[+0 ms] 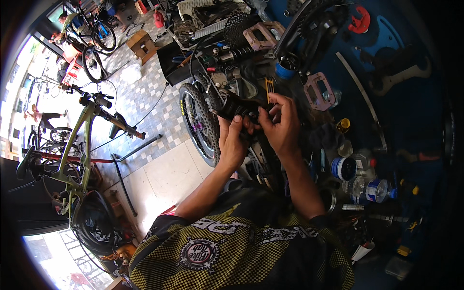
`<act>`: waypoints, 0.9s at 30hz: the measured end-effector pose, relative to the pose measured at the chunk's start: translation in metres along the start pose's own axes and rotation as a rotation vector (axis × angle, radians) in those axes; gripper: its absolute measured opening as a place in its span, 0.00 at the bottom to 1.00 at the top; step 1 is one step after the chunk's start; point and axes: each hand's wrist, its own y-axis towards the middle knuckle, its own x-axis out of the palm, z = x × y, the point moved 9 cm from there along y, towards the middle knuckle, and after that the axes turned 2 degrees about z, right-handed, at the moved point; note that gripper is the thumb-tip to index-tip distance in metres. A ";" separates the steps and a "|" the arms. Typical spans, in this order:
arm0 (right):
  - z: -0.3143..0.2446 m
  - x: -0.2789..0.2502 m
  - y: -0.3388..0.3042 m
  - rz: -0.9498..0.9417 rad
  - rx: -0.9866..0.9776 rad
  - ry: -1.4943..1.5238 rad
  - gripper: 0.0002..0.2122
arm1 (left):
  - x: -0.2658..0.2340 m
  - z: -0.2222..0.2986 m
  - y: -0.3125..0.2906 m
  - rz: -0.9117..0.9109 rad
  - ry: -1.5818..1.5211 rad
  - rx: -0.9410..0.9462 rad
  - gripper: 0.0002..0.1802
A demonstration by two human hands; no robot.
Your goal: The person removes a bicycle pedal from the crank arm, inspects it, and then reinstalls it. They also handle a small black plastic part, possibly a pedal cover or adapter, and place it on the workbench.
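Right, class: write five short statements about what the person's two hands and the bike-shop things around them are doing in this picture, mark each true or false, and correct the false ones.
1. Both hands, left hand and right hand, grip one black cylindrical bike part. True.
2. The knobby black tyre on its wheel stands just left of the hands. True.
3. The olive-green bicycle frame lies on the bench. False: it stands on the tiled floor at the far left.
4. The two flat mauve pedals sit beyond the hands. True.
5. The black helmet is on the person's head. False: it hangs by the green frame, lower left.
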 end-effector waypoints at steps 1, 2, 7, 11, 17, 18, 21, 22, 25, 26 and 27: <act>0.005 0.003 0.000 -0.049 0.042 -0.008 0.12 | 0.002 0.002 0.000 -0.012 0.050 0.003 0.18; 0.010 0.007 -0.001 -0.097 0.084 -0.016 0.12 | 0.004 0.005 -0.001 -0.025 0.101 0.006 0.18; 0.022 0.009 -0.002 -0.123 0.172 0.095 0.11 | 0.009 0.011 0.001 -0.030 0.241 0.000 0.18; 0.030 0.011 -0.004 -0.133 0.236 0.131 0.09 | 0.012 0.014 0.000 -0.092 0.271 -0.037 0.20; 0.056 0.022 -0.015 -0.144 0.426 0.372 0.09 | 0.008 0.015 0.008 -0.183 -0.168 -0.230 0.23; 0.058 0.024 -0.017 -0.157 0.457 0.404 0.09 | 0.009 0.016 0.010 -0.225 -0.226 -0.255 0.23; 0.064 0.029 -0.022 -0.178 0.521 0.475 0.09 | 0.007 0.016 0.010 -0.232 -0.120 -0.246 0.24; 0.067 0.030 -0.025 -0.175 0.524 0.480 0.09 | 0.008 0.016 0.010 -0.248 -0.080 -0.230 0.24; 0.066 0.026 -0.028 -0.144 0.483 0.472 0.09 | 0.006 0.013 0.008 -0.223 0.065 -0.211 0.25; 0.063 0.024 -0.028 -0.129 0.462 0.465 0.09 | 0.007 0.012 0.008 -0.196 0.019 -0.219 0.26; 0.055 0.019 -0.026 -0.110 0.396 0.390 0.09 | 0.008 0.012 0.007 -0.168 -0.026 -0.227 0.27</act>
